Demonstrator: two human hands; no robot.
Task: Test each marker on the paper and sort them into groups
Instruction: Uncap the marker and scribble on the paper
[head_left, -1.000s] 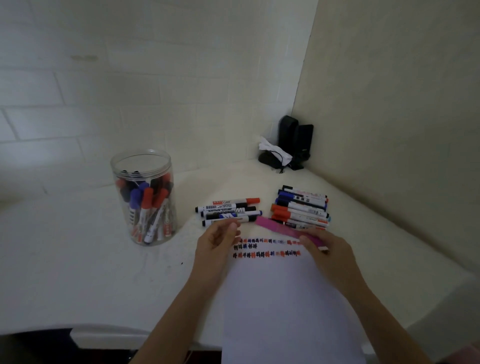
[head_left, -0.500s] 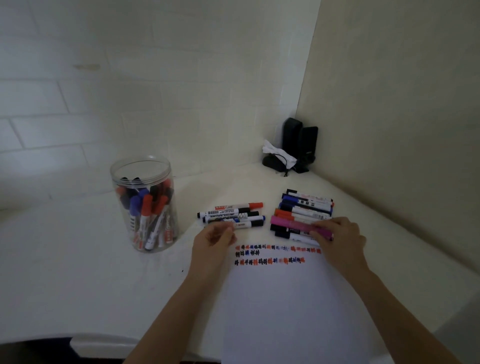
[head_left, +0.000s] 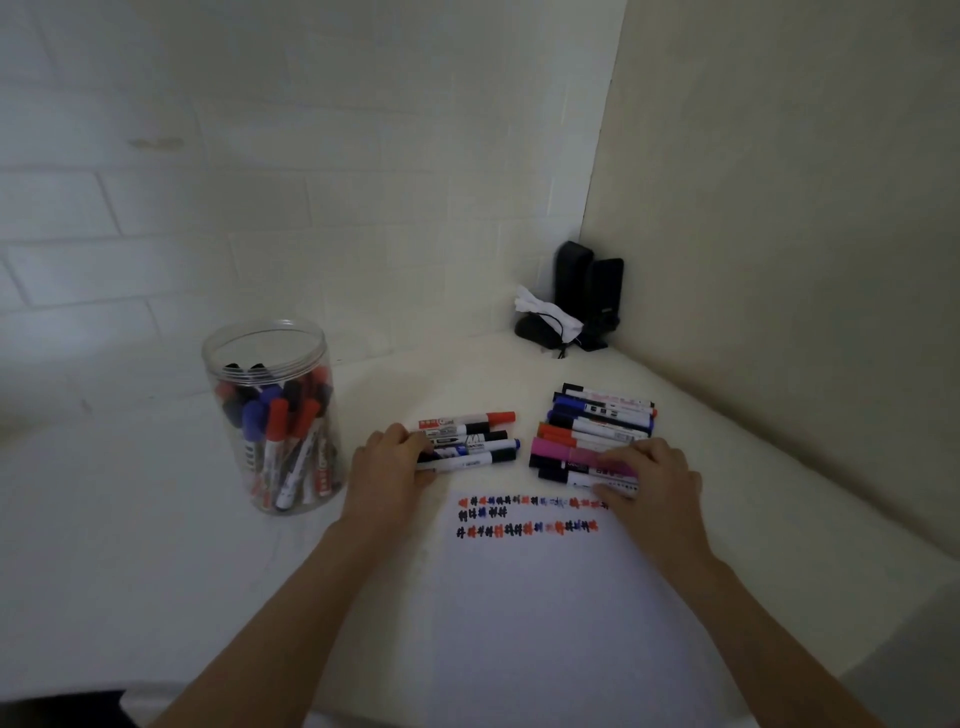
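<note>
Head view: right hand (head_left: 652, 483) fingers curled on pink marker (head_left: 569, 453), centre-right pile; left hand (head_left: 387, 467) fingers pinching centre marker row (head_left: 470, 441); paper (head_left: 545, 623) below.

The paper (head_left: 545, 623) lies on the table (head_left: 130, 519), nearest the person. Behind it are two groups of markers: one to the left (head_left: 467, 441), one to the right (head_left: 597, 431). The jar (head_left: 272, 415) stands left of both, holding more markers. The speakers (head_left: 589, 291) stand in the far corner.
</note>
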